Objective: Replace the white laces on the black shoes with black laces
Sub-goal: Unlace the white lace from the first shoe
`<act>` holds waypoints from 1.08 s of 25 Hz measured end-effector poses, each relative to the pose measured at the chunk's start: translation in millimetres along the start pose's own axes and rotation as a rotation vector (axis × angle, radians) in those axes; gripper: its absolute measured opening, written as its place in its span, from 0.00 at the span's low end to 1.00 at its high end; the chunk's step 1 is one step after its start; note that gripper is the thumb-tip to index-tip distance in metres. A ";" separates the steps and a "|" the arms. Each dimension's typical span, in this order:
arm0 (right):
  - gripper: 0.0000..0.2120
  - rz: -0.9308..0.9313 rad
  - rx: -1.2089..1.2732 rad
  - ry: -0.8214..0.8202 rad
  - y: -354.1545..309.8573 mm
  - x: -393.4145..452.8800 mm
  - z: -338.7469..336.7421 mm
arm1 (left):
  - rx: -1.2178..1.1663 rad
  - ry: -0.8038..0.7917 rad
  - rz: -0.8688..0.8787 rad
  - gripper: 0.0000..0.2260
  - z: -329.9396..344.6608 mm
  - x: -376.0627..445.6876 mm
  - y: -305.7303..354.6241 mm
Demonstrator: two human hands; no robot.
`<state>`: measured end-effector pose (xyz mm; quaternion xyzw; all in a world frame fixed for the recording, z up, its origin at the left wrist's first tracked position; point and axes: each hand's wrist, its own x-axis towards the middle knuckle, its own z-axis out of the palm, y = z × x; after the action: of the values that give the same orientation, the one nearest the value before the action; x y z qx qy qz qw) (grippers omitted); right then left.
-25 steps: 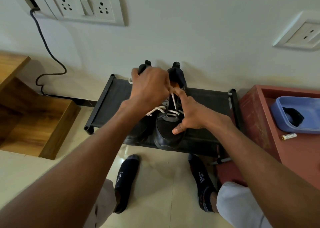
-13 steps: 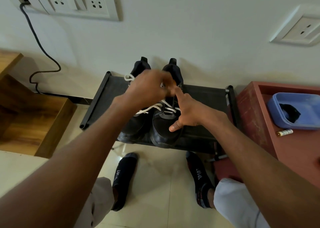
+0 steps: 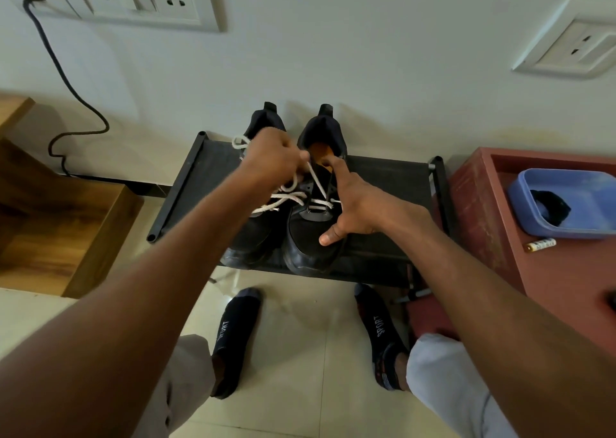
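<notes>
Unlacing under way on the right shoe (image 3: 310, 237). Left hand (image 3: 271, 159) pinches a strand of white lace (image 3: 316, 184) and holds it up taut from the upper eyelets. Right hand (image 3: 353, 204) is spread over the shoe's outer side, forefinger hooked at the collar, thumb resting low toward the toe; it steadies, grips nothing I can make out.

Handling, as a guess: lace is light, limp, woven cord, likely to snag at each eyelet; best taken close to the eyelet and drawn straight out, row by row. Shoe looks soft-bodied and light, so it wants bracing at the side or heel while the lace runs.

Look: both shoes black, matte fabric uppers, glossier toe caps, orange insole showing inside the right one. Lower rows of white lace remain crossed on it. Left shoe (image 3: 253, 237) also keeps its white lace, loose ends trailing, one loop lying near the rack's back-left corner.

Place: the pair stands side by side mid-rack (image 3: 393, 184), heels to the back edge by the wall, toes at the front edge.

Black laces: none surely seen.
</notes>
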<state>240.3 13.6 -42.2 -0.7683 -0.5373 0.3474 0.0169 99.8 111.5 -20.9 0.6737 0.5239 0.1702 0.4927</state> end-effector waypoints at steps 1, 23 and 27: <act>0.72 -0.001 0.008 -0.001 0.1 0.4 -0.1 | -0.223 0.018 -0.095 0.07 -5.9 2.6 3.0; 0.04 -0.123 -0.013 0.340 -23.0 -1.9 5.1 | 1.083 -0.248 0.333 0.59 1.8 -5.8 -21.7; 0.04 -0.002 0.052 0.432 -16.9 -7.4 0.1 | 1.064 -0.173 0.350 0.58 5.5 -1.9 -26.7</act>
<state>225.2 14.5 -31.8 -0.8237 -0.5129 0.1885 0.1517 88.7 106.3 -45.4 0.9175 0.3756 -0.0941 0.0910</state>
